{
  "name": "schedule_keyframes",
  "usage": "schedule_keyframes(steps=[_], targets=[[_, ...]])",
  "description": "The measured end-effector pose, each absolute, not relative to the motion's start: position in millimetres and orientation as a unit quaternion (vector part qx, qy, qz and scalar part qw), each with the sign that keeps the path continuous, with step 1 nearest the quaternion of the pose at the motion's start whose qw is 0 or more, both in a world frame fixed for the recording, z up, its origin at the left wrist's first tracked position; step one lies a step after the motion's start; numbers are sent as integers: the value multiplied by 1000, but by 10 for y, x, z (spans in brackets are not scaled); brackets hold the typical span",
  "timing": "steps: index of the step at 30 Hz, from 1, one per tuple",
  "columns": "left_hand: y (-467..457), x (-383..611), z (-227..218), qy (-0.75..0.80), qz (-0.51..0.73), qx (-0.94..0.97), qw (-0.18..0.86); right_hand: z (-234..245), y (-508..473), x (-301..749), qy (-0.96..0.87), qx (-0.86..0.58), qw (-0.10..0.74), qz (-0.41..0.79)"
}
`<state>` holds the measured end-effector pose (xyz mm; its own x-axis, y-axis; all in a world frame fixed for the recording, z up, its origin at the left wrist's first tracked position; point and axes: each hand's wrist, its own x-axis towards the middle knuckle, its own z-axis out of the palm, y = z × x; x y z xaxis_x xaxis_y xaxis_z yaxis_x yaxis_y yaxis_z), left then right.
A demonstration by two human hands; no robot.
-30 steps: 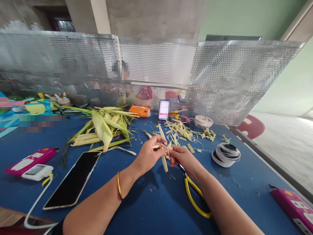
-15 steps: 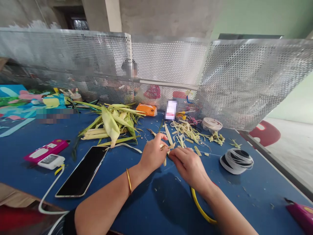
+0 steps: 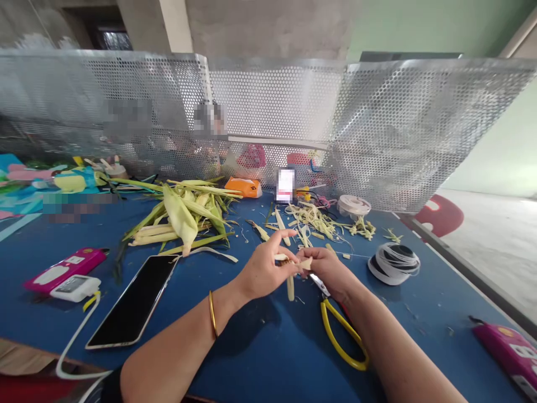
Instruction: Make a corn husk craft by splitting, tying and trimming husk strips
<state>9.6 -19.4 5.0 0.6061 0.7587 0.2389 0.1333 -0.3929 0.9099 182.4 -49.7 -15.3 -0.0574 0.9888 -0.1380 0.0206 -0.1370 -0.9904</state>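
My left hand (image 3: 265, 266) and my right hand (image 3: 328, 267) meet above the blue table (image 3: 260, 347), both pinched on a small bundle of pale corn husk strips (image 3: 290, 267). One strip hangs down from the bundle toward the table. My left wrist carries a gold bangle (image 3: 213, 314). Yellow-handled scissors (image 3: 340, 331) lie on the table right under my right forearm.
A pile of green corn husks (image 3: 184, 211) lies at the back left, cut husk scraps (image 3: 315, 219) at the back middle. A dark phone (image 3: 135, 299), a white cable, pink devices (image 3: 62, 268), a thread spool (image 3: 394, 262) and a perforated metal screen (image 3: 377, 129) surround the work area.
Both hands stay together on the husk bundle. My right hand has lifted off the table, uncovering the scissors' blades. The camera view shifted slightly.
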Motion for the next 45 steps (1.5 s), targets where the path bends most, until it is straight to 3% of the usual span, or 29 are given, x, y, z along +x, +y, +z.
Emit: schedule_keyframes(steps=[5,9,12,15,17,22,24,30,37,45], targets=[[-118,88,43,396,402,726,393,-244,-472,1765,-559,-538,433,459],[-99,100,25,436,425,723,327,-254,-547,1653,-655,-581,403,267],[-70,107,-7,437,435,680,398,-206,-628,1576,-738,-550,373,118],[-33,115,-35,436,435,623,483,-172,-654,1566,-784,-508,353,54],[-21,123,-47,433,437,599,513,-182,-630,1587,-757,-521,383,97],[-56,144,-81,423,438,606,511,-249,-539,1586,-528,-542,506,413],[-83,153,-95,424,428,631,489,-253,-530,1555,-472,-532,533,458],[-119,175,-112,421,394,665,474,-269,-546,1506,-475,-552,582,362],[-84,157,-97,350,345,522,697,-293,-531,1544,-510,-569,573,298],[-79,134,-57,370,307,474,737,-264,-542,1541,-520,-554,576,303]])
